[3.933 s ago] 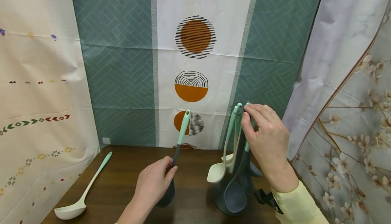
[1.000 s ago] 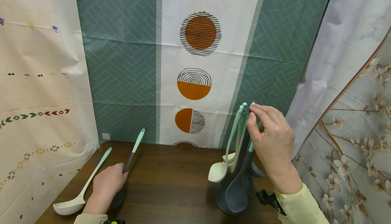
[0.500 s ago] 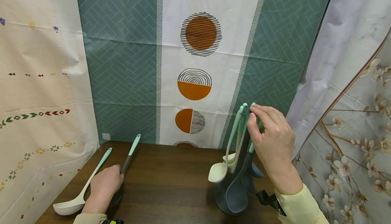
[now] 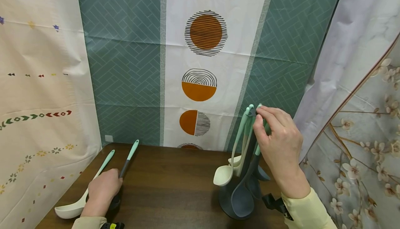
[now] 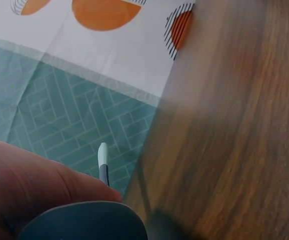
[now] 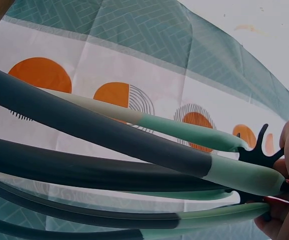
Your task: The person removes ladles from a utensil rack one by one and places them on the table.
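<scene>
My left hand (image 4: pixel 104 189) grips a dark grey ladle (image 4: pixel 132 151) with a mint handle low on its shaft, at the left of the table. The ladle's handle points up and away; its bowl is mostly hidden beneath the hand. In the left wrist view the dark bowl (image 5: pixel 84 222) shows close beside the hand. Left of it lies a cream ladle (image 4: pixel 70 210) with a mint handle. My right hand (image 4: pixel 279 142) pinches the top of a dark utensil stand (image 4: pixel 225 201). Hooks (image 6: pixel 258 152) there bear several hanging utensils, among them a cream spoon (image 4: pixel 223 176) and a dark grey spoon (image 4: pixel 242 201).
The brown wooden table (image 4: pixel 172 187) spreads between the two hands. A patterned green and white cloth (image 4: pixel 131 66) hangs behind it. A cream cloth (image 4: pixel 47 93) borders the left side, and a flowered curtain (image 4: pixel 359 145) the right.
My left hand has carried the dark ladle from mid-table to the left, beside the cream ladle, and its handle has since tipped lower. The right hand has kept its hold on the stand's top.
</scene>
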`<state>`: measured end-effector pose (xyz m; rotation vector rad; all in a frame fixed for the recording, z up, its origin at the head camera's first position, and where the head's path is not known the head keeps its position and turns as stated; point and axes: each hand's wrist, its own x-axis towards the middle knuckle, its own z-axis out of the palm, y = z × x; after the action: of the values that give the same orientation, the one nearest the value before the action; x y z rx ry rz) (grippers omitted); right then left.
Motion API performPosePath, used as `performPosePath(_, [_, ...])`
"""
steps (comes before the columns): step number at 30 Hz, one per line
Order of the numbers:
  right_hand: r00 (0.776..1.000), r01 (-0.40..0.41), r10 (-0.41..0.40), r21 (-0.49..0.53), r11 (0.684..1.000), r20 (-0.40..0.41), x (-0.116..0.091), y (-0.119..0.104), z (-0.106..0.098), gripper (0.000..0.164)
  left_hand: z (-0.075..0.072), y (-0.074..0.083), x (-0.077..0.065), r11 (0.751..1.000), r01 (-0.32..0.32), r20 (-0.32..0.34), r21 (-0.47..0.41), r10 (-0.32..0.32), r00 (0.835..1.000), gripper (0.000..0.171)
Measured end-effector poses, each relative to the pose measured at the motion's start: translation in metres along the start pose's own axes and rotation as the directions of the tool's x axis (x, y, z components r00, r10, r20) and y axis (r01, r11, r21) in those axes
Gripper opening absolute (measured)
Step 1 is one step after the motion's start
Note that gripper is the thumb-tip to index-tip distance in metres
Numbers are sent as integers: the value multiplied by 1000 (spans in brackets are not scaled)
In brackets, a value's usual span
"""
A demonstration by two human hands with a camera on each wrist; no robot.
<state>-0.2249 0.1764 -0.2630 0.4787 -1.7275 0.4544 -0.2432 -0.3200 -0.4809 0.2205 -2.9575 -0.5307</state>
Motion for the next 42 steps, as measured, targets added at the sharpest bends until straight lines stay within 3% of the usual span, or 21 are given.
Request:
performPosePath(26, [1000,-4,4,-2,1000,-5,-1,0,-1,36,-2,-20,3,996,85,112,-5,-84,990,18])
performPosePath(42, [1000,-4,4,3,1000,-2,0,-1,-1,35,-1,-24,3,996,91,162,-4,-89,983,21])
